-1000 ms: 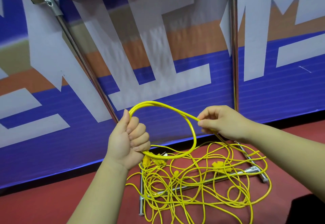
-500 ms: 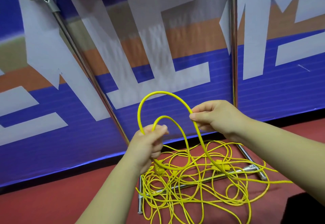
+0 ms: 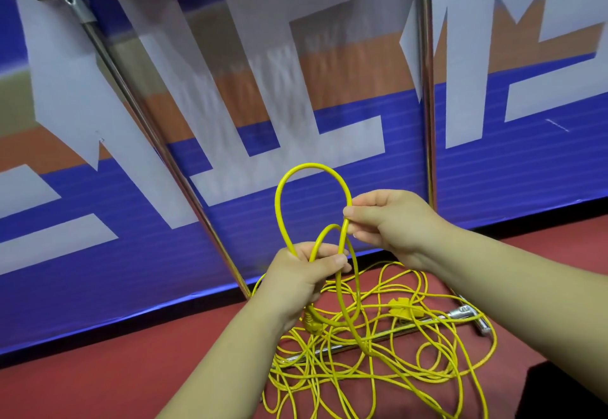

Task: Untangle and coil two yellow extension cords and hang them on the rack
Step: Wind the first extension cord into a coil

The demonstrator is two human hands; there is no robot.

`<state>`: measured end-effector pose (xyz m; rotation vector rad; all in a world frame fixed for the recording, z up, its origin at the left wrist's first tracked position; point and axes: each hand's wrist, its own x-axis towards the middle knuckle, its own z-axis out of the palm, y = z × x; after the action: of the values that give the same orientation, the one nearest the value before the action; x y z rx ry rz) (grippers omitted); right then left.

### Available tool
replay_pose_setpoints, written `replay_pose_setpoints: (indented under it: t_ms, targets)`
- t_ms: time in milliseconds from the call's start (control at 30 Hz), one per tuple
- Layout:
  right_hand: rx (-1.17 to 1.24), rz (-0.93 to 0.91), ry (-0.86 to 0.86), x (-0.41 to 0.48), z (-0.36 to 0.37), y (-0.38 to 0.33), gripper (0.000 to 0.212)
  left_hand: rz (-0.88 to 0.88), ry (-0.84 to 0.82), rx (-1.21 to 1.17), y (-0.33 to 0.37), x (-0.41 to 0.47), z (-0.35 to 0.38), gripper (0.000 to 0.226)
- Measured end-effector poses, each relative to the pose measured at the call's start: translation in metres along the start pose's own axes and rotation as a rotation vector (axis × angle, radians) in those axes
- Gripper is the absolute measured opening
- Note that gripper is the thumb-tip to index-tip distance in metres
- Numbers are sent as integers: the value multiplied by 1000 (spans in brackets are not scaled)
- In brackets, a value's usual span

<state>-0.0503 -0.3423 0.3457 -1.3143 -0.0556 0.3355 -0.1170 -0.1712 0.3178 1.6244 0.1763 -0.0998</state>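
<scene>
In the head view, a yellow extension cord (image 3: 311,166) is held up in front of a blue banner (image 3: 510,188). The left hand (image 3: 306,274) is clamped around the gathered strands, with fingers and thumb curled over them. The right hand (image 3: 391,221) pinches the cord between thumb and fingertips, just above the left hand. Two loops are seen: a large one arching upward between the hands and a smaller one hanging below the left hand. The rest of the cords lies as a loose tangle (image 3: 378,362) on the red floor (image 3: 131,369), draped over the base bar (image 3: 459,313) of the rack (image 3: 156,142), with a yellow plug (image 3: 399,307) resting among the strands.

The step in hand is judged to be coiling, and little has been gathered so far. The new loop should be matched in size to the others and laid flat into the left palm, with a slight twist given by the right hand so that no figure-eight is formed. Cord should be drawn slowly from the pile, so that snags on the second cord or the base bar are felt early.
</scene>
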Motion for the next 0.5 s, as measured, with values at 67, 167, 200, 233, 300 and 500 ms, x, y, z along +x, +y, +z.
replay_pose_setpoints:
  t_ms: [67,167,200,233,300,500]
  targets:
    - [9,-27,-36,-1,-1,-1,16,12,21,-18,4,-1,-1,17]
    - [-53,-91,-108,-6,-2,1,11,47,28,-193,15,0,-8,14]
    - [-96,-108,-142,-8,-3,5,12,62,37,-259,19,0,-12,16]
    - [-152,-125,-190,-10,-3,10,14,81,52,-320,23,0,-16,18]
    - [-318,-167,-313,-13,-2,22,19,119,88,-430,29,0,-24,18]
    - [-468,-197,-508,-17,12,46,28,186,146,-569,34,-2,-42,14]
